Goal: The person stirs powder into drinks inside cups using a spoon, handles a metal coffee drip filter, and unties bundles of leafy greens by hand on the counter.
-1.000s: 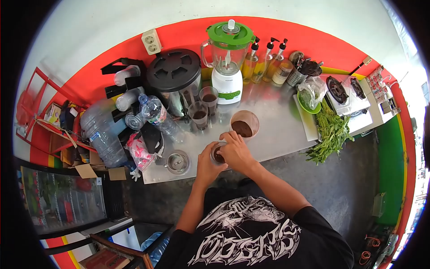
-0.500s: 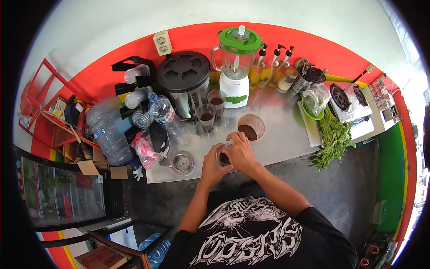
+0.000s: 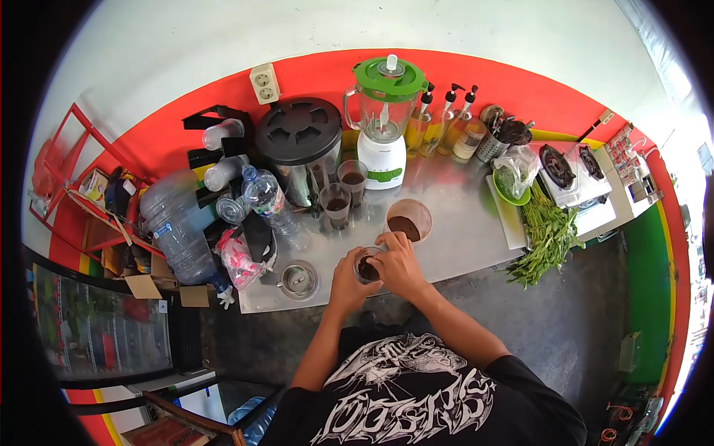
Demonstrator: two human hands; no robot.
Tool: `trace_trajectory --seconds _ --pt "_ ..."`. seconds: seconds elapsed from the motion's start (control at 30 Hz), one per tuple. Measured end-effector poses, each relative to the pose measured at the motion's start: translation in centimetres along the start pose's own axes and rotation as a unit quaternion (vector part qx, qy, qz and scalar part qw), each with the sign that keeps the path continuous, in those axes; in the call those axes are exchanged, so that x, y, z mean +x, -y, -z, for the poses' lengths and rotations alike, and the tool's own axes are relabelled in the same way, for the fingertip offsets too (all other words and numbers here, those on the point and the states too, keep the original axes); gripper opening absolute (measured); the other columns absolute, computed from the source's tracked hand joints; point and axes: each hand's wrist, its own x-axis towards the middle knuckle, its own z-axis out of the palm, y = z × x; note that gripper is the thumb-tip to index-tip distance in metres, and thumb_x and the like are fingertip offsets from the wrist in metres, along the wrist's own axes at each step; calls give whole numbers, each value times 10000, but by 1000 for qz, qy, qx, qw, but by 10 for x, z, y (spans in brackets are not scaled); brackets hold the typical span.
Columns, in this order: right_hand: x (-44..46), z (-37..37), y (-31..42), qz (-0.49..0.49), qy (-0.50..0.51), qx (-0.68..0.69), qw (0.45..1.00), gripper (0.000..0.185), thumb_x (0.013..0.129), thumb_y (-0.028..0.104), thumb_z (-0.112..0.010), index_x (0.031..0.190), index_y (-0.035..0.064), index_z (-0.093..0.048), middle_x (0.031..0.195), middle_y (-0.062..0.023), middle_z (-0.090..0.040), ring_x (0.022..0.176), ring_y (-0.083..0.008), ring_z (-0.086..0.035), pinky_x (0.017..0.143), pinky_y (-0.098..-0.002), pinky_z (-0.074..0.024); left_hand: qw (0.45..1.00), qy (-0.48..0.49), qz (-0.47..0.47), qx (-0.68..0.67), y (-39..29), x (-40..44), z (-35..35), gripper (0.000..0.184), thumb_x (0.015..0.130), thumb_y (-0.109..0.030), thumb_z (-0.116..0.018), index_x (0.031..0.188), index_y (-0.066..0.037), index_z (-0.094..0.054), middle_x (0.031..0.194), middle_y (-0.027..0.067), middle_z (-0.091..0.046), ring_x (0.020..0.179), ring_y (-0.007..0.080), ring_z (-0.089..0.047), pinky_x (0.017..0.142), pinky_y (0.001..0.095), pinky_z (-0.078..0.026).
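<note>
My left hand [image 3: 348, 284] is wrapped around a clear plastic cup [image 3: 367, 269] with dark brown stuff in it, near the front edge of the metal table. On the cup's right side, my right hand [image 3: 399, 264] has its fingers bent closed at the rim. Just behind the right hand sits a clear tub [image 3: 421, 218] with dark brown powder in it. Two more clear cups with dark contents, a front cup [image 3: 336, 209] and a back cup [image 3: 352, 180], stand farther back to the left.
A green-lidded blender [image 3: 383, 141] and a black-lidded metal container [image 3: 299, 141] stand at the back. A glass mug [image 3: 299, 279] is near the left front edge, by a large water bottle [image 3: 263, 195]. Leafy greens [image 3: 549, 238] hang over the right edge beside a stove [image 3: 573, 178].
The whole view has shifted slightly down and left. My right fingers have moved from over the cup's opening toward its right rim; my left hand still holds it.
</note>
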Motion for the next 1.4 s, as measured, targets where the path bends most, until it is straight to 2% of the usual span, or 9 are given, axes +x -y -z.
trace_trajectory --seconds 0.3,0.4,0.5,0.57,0.67,0.77,1.2,1.27,1.4 --pt "2 -4 -7 1 -24 -82 996 159 893 165 -751 889 25 -826 1197 -115 -629 1148 -333 -537 1012 -441 -441 1000 -11 -15 2 6 -3 -5 863 681 -153 -903 1449 -43 -525 1375 165 -662 1290 366 -604 1105 457 -467" --pt "3 -10 -13 0 44 -27 999 166 900 169 -742 878 26 -823 1174 -111 -637 1118 -333 -540 988 -434 -444 1000 -11 -6 -1 4 -6 -6 862 690 -151 -900 1456 -41 -520 1386 171 -655 1298 364 -598 1115 454 -458" --pt "6 -12 -11 10 -45 -34 998 173 909 171 -734 879 24 -820 1154 -102 -641 1112 -333 -541 971 -438 -446 1000 -15 -7 -7 4 -7 -6 856 700 -140 -892 1461 -40 -514 1395 174 -649 1305 363 -594 1120 456 -453" --pt "4 -12 -12 -8 59 -78 995 175 910 176 -734 880 25 -818 1145 -96 -640 1108 -329 -542 956 -443 -449 1000 -13 -7 -11 5 -6 -6 858 700 -135 -889 1465 -41 -512 1399 171 -648 1307 363 -593 1119 457 -454" --pt "4 -16 -17 19 -12 2 1000 172 906 214 -758 852 59 -810 1104 -103 -621 1093 -331 -543 948 -455 -443 1000 -18 3 -17 4 -6 -9 863 696 -123 -884 1471 -46 -510 1408 162 -646 1313 362 -589 1120 457 -456" --pt "-1 -12 -9 2 12 -92 996 172 903 215 -761 874 50 -798 1108 -106 -621 1101 -334 -546 943 -447 -444 999 -26 14 -17 3 -10 -11 865 693 -114 -880 1473 -52 -511 1419 151 -643 1319 358 -586 1126 454 -455" --pt "11 -4 -13 26 49 -26 998 234 890 228 -776 952 3 -765 1112 -102 -620 1093 -326 -566 946 -448 -460 999 -22 23 -23 -1 -8 -10 854 714 -142 -898 1472 -52 -515 1420 162 -639 1326 353 -585 1133 451 -448" --pt "8 -10 -18 10 90 -94 991 163 913 207 -738 887 67 -819 1125 -71 -625 1092 -304 -558 945 -437 -467 999 -20 14 -30 0 -7 -11 849 719 -150 -903 1469 -51 -519 1420 163 -640 1327 350 -586 1133 450 -447" --pt "9 -9 -17 15 40 -20 999 165 913 203 -739 891 60 -819 1127 -67 -625 1089 -302 -559 954 -437 -467 999 -21 8 -32 2 -8 -10 849 717 -154 -907 1468 -51 -524 1420 160 -643 1322 350 -591 1130 452 -448"
